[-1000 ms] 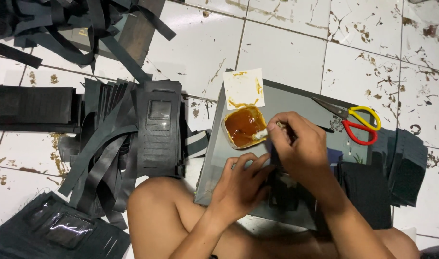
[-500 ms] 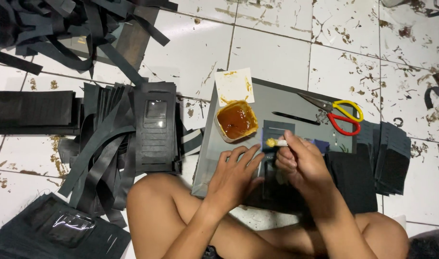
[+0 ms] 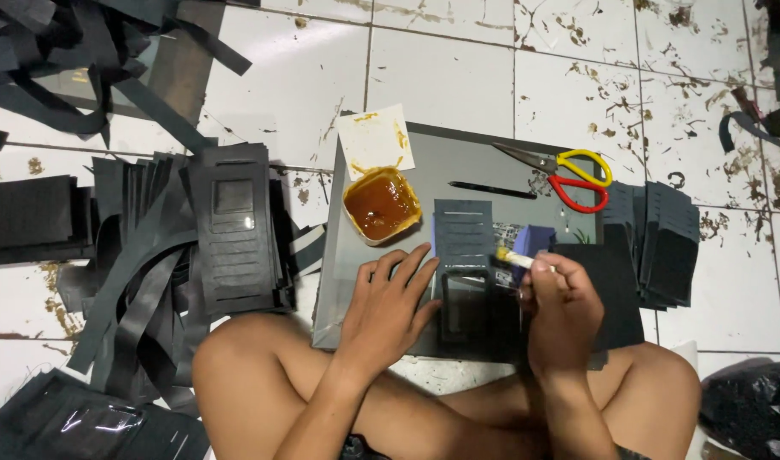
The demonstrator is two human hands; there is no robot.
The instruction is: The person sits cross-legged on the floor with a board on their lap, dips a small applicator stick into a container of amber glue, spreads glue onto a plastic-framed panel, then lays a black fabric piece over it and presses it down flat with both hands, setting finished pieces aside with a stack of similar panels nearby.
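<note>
As left hand [image 3: 390, 300] flattens panel [image 3: 463, 271], right hand [image 3: 558, 300] grips brush [image 3: 516, 258]

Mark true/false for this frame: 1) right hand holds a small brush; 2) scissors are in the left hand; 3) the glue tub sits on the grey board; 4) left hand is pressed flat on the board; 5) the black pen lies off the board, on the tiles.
1) True. The right hand grips a small brush over the black slotted panel.
2) False. The red and yellow scissors lie untouched at the far right corner of the grey board.
3) True. The tub of brown glue stands on the board's far left part.
4) True. The left hand lies palm down, fingers spread, beside the panel.
5) False. The black pen lies on the board, beside the scissors.
</note>
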